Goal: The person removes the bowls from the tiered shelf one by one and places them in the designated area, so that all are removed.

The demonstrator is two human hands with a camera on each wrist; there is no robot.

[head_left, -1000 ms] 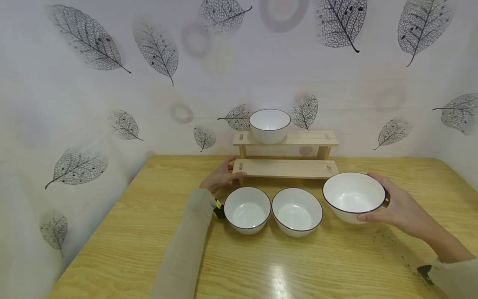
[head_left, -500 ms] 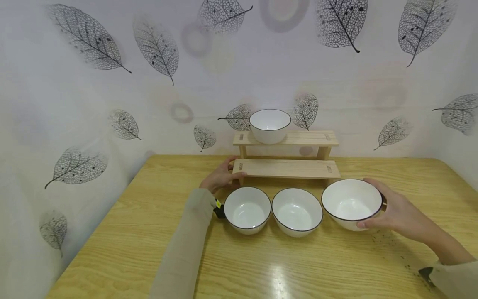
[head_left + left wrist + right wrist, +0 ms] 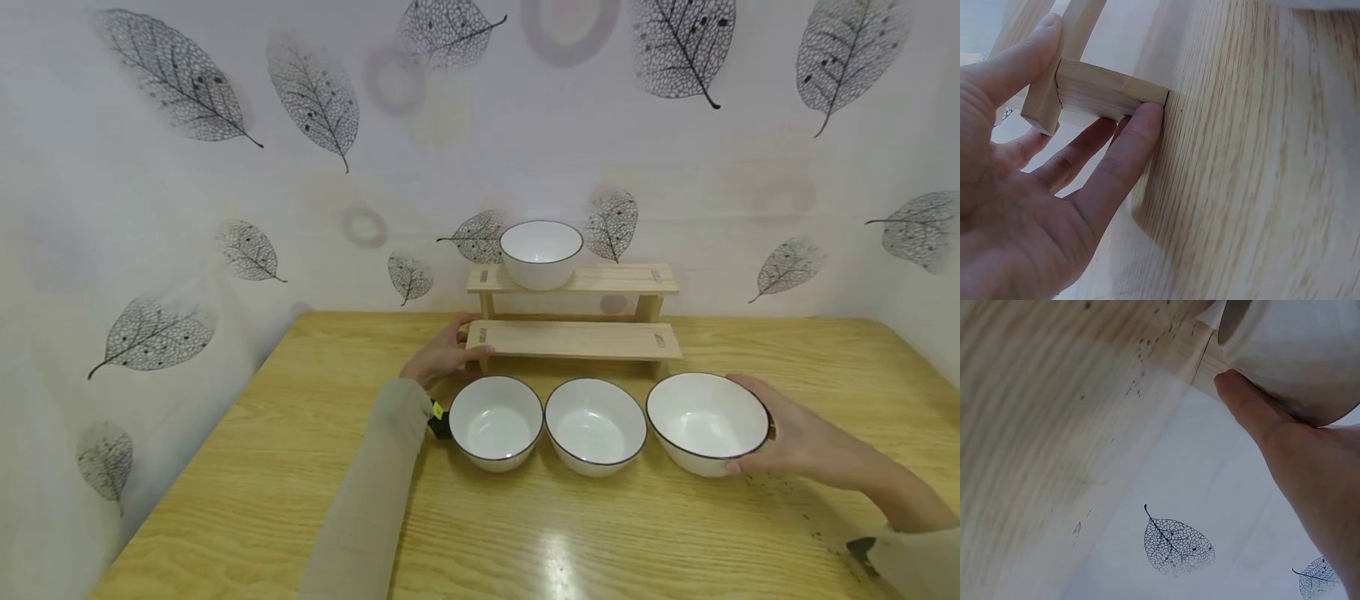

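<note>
My right hand (image 3: 798,433) holds the right-hand white bowl (image 3: 707,417) by its right side, thumb in front and the other fingers mostly hidden behind. Whether that bowl touches the table cannot be told. In the right wrist view, the bowl (image 3: 1310,356) shows its outer wall above my fingers. My left hand (image 3: 444,354) grips the left end of the lower wooden shelf (image 3: 577,339). The left wrist view shows the thumb on the board's edge (image 3: 1041,103) and fingers against the leg (image 3: 1107,87). Two more dark-rimmed bowls, left (image 3: 496,423) and middle (image 3: 596,427), stand side by side.
Behind the lower shelf stands a higher wooden shelf (image 3: 622,277), with another white bowl (image 3: 542,252) on its left part. The wooden table (image 3: 315,467) meets a leaf-patterned wall covering (image 3: 360,150) at the back.
My right hand has lowered its bowl and brought it toward me, into line with the middle and left bowls. The left hand stays on the shelf end.
</note>
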